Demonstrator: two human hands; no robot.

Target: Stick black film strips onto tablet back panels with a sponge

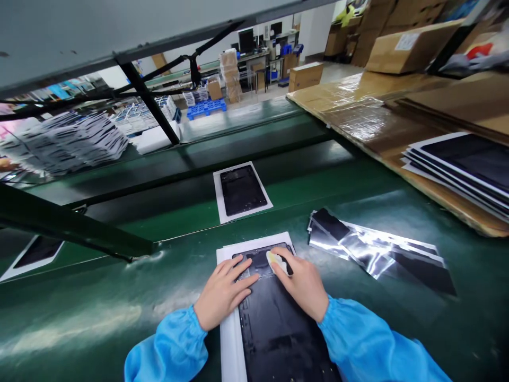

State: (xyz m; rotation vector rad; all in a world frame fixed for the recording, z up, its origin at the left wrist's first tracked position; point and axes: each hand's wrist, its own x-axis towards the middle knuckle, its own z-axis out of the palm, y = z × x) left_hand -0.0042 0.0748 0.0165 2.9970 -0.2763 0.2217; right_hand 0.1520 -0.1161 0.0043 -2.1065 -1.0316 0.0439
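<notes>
A black flat panel [278, 334] lies on white sheets [230, 350] on the green work surface, directly before me. My left hand [225, 289] rests with its fingers spread on the panel's upper left part and holds nothing. At the panel's upper right, my right hand [300, 276] has its fingers closed on a small white and yellowish pad [274, 260], which touches the panel's surface. Something dark shows between those fingers; what it is cannot be made out. Both arms wear blue sleeves.
Clear and black film strips [377, 249] lie to the right. Ahead is another black panel [243, 190] on white paper. Stacked panels [469, 164] rest on cardboard [345, 111] at the right. A green metal post [71, 223] slants in from the left, below an overhead shelf [119, 32].
</notes>
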